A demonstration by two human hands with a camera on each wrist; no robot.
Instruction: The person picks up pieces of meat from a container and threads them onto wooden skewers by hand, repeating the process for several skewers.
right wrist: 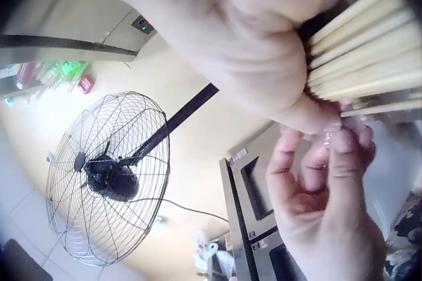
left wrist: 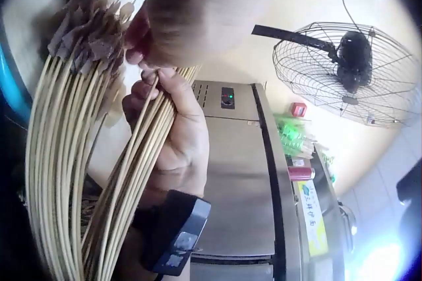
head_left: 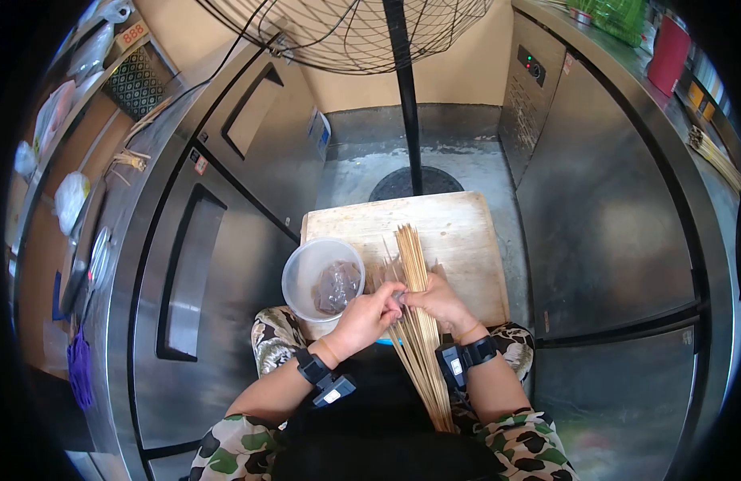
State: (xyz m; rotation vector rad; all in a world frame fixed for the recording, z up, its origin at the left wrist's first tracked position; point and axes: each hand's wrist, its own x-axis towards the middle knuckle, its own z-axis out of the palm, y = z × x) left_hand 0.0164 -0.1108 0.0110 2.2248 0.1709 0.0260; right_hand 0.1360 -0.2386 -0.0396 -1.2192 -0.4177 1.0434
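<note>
My right hand (head_left: 441, 305) grips a bundle of bamboo skewers (head_left: 422, 341), tips pointing away from my body. Meeting it over the board, my left hand (head_left: 369, 321) pinches a small glossy piece of meat (right wrist: 328, 137) at the tip of one skewer (right wrist: 382, 107), close against the right thumb. Its fingertips are partly hidden by the right hand in the head view. Threaded skewers with brownish-purple meat pieces (left wrist: 92, 40) lie beside the bundle in the left wrist view. Left of the hands, a translucent plastic bowl (head_left: 294, 276) holds greyish-pink meat (head_left: 337, 287).
The bowl and threaded skewers rest on a pale wooden board (head_left: 458, 232) before my knees. Steel cabinets (head_left: 611, 208) flank both sides. A black-stemmed fan (head_left: 406, 96) stands beyond the board. More skewers (head_left: 715, 160) lie on the right counter.
</note>
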